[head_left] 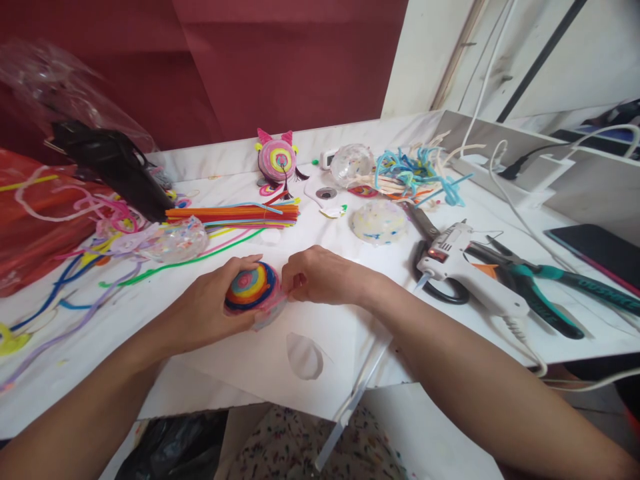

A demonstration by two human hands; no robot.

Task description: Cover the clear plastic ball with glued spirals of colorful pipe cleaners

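Note:
My left hand (210,303) is wrapped round a ball (253,283) covered in coiled pipe cleaners. Rings of pink, grey-blue, yellow, orange and dark blue show on it, and its lower rim looks clear with pink along the edge. At the ball's right side, my right hand (320,277) is closed in a pinch on a pink pipe cleaner (283,293), partly hidden by the fingers. Below the hands lies a white paper sheet (240,377) with a clear curved plastic piece or hole (304,357); I cannot tell which.
A glue gun (457,257) lies at the right beside teal-handled pliers (540,287) and black-handled scissors (445,287). Orange pipe cleaners (233,215) lie behind my hands. A pink decorated ball (277,160), clear domes (353,165) and tangled blue strands (410,170) stand at the back.

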